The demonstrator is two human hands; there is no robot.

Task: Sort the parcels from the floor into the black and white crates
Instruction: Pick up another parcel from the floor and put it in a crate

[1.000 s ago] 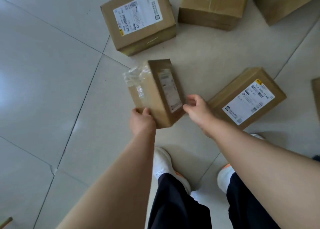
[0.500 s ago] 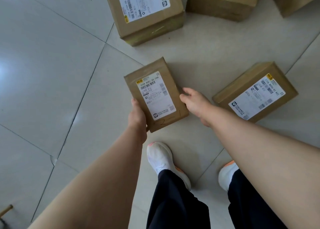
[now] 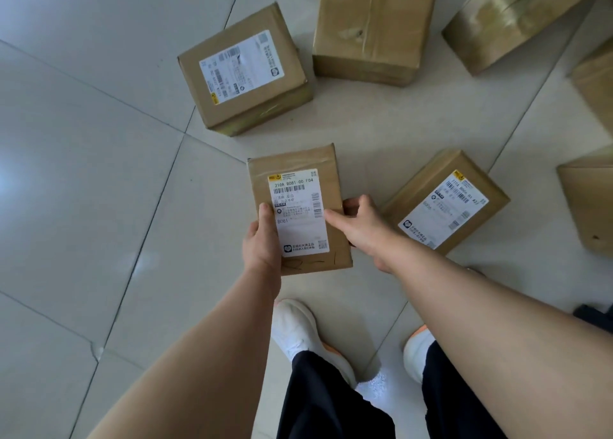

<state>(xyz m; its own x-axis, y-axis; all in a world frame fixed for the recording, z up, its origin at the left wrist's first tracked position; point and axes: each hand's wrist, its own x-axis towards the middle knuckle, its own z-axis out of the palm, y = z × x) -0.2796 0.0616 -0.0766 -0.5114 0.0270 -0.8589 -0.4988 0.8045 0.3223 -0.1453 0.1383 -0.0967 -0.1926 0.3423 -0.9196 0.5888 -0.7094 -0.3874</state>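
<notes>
Parcel is held above the floor, label upward, between both sets of fingers: left hand clamped on its left edge, right hand curled on its right edge with forefinger on the label, evidently to read it before sorting.

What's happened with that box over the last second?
The parcel was turned from tilted sideways to label-up. The right hand shifted from its lower corner to its right edge, one finger now across the label. The left hand kept its hold on the left edge. The floor parcels did not move.
</notes>
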